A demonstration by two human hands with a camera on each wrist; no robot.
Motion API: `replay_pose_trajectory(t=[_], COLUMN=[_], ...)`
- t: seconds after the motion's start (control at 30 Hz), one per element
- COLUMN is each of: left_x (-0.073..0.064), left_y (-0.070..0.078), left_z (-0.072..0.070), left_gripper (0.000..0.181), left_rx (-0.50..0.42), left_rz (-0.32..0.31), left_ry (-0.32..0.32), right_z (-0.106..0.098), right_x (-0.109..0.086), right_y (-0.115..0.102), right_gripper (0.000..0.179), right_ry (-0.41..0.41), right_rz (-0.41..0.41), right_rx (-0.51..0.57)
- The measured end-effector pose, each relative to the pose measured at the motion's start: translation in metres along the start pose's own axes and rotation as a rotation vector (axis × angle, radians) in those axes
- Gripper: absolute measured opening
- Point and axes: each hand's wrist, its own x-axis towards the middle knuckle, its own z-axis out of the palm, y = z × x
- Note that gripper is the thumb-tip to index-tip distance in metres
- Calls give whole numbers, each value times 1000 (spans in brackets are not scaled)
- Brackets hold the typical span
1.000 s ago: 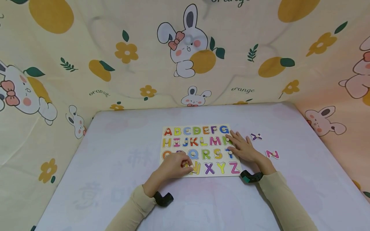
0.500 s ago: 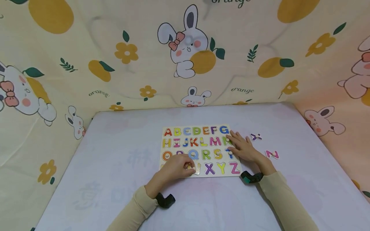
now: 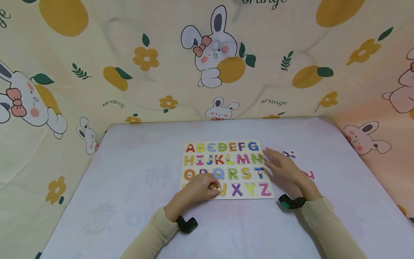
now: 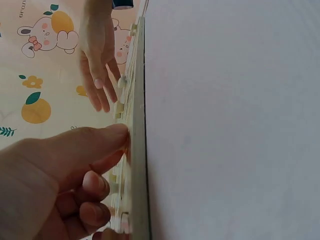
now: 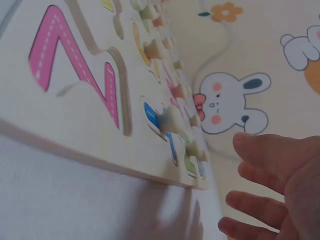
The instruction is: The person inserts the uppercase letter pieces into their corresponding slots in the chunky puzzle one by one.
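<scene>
A wooden alphabet puzzle board (image 3: 226, 198) lies on the table, most of its letters bearing small round knobs. My left hand (image 3: 197, 187) is over the bottom row, thumb and forefinger pinching the knob of the yellow letter W piece (image 3: 222, 190). In the left wrist view, the thumb (image 4: 102, 140) is right at the board's face. Just off the right edge, my right hand (image 3: 284, 168) is held with fingers extended and nothing in them. The X, Y and pink Z (image 5: 82, 65) spaces show printed letters without knobs. The hand hides the letters left of W.
To the right of the board lie a loose purple X piece (image 3: 290, 154) and a pink Z piece (image 3: 311, 175), both partly covered by the right hand. A patterned cloth (image 3: 147, 86) rises behind the white table (image 3: 136, 154).
My right hand has lifted off the board's right edge and moved right, uncovering the N and T. The left hand has shifted slightly right with the W's knob still between its fingers.
</scene>
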Motion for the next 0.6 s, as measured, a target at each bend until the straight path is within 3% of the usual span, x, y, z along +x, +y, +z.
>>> replay_pose_trajectory(t=[0.17,0.27,0.43,0.6], left_x=[-1,-3,-4,-6], left_y=[-5,-8,-18,-34], left_z=[-4,-10,-21,-28], left_gripper=[12,17,30,48], left_rx=[34,70,205,261], left_rz=[62,70,-21,-89], left_ry=[-8,19,89,75], right_z=[-7,-10,-15,-21], right_x=[-4,-7,-12,-14], right_y=[3,9,21,37], right_gripper=[54,51,45,37], right_ry=[62,126,259,406], right_rz=[24,39,63,63], right_rx=[23,12,30,17])
